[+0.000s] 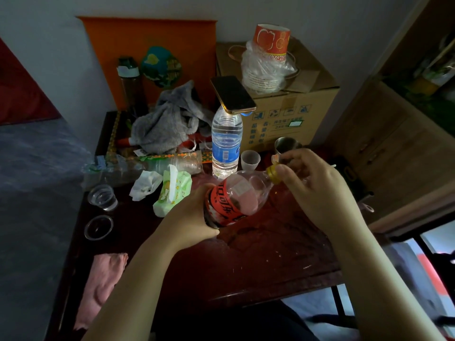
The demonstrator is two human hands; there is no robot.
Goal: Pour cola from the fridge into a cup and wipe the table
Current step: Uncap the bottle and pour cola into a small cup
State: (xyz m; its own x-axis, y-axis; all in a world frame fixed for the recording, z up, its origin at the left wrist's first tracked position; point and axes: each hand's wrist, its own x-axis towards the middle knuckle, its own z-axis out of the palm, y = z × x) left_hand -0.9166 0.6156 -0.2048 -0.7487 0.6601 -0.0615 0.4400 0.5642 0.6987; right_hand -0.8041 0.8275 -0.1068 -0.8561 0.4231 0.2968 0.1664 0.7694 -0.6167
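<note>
A cola bottle (pixel 236 198) with a red label is tilted over the dark red table (pixel 258 254), neck pointing right and away. My left hand (pixel 192 217) grips its lower body. My right hand (pixel 312 185) pinches the yellow cap (pixel 272 172) at the neck. Just beyond stand a small translucent cup (pixel 250 159) and a metal cup (pixel 286 145). Two clear plastic cups (pixel 103 197) sit at the table's left. A pink cloth (pixel 101 286) lies on the near left edge.
A water bottle (pixel 226 143) carries a phone (pixel 231 94) on top. Behind it sits a cardboard box (pixel 295 107) with stacked paper cups (pixel 268 57). A grey cloth (pixel 167 126), crumpled tissue (pixel 145 184) and a green wipes pack (pixel 172 190) clutter the middle.
</note>
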